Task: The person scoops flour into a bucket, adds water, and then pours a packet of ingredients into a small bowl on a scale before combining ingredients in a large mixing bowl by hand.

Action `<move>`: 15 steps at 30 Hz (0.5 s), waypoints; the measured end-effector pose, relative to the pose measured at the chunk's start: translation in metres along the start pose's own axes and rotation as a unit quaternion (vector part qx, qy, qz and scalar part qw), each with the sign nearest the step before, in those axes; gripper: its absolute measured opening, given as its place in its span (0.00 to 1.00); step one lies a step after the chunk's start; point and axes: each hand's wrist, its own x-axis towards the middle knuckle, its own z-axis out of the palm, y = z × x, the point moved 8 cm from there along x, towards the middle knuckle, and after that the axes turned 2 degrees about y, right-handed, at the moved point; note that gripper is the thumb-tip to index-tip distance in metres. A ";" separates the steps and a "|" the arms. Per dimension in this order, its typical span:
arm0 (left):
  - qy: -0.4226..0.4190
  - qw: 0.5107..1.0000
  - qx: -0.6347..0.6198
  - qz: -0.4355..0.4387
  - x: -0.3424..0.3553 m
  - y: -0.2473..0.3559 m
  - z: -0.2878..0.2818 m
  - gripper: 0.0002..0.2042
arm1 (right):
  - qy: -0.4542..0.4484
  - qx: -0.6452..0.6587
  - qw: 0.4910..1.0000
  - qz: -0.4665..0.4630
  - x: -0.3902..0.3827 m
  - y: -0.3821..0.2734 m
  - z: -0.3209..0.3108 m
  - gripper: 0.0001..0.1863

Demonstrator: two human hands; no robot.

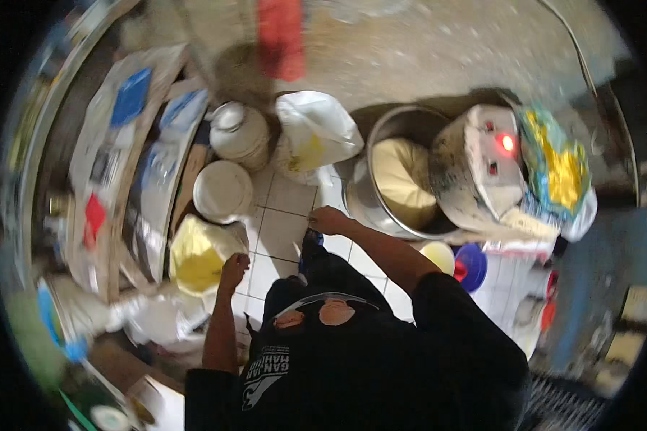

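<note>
My left hand (236,271) is curled beside a lined container with yellow contents (194,264); I cannot make out whether it holds anything. My right hand (327,219) reaches over the tiled floor (280,233) with loosely bent fingers, holding nothing that I can see. It is left of a big steel bowl (374,215) containing pale dough (402,179). Beyond my hands stand a white sack (316,129), a white jug (239,140) and a round white-topped bucket (223,189).
A machine with a red light (474,169) adjoins the bowl, beside a yellow-green bag (557,165). A blue basin (474,273) and pale bowl (435,255) lie at right. Sloping wooden boards (115,194) occupy the left. A red object (280,36) is at the top.
</note>
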 end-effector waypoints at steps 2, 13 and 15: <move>-0.008 1.000 -0.008 -0.025 0.013 -0.020 -0.012 0.13 | -0.006 0.061 0.997 0.052 0.018 0.000 0.012 0.16; -0.193 0.965 0.034 -0.171 0.079 -0.044 0.044 0.17 | 0.401 0.265 0.831 0.281 -0.144 0.112 -0.134 0.14; -0.173 0.961 0.120 -0.179 0.102 -0.049 0.038 0.17 | 0.333 0.130 0.869 0.342 -0.160 0.165 -0.131 0.11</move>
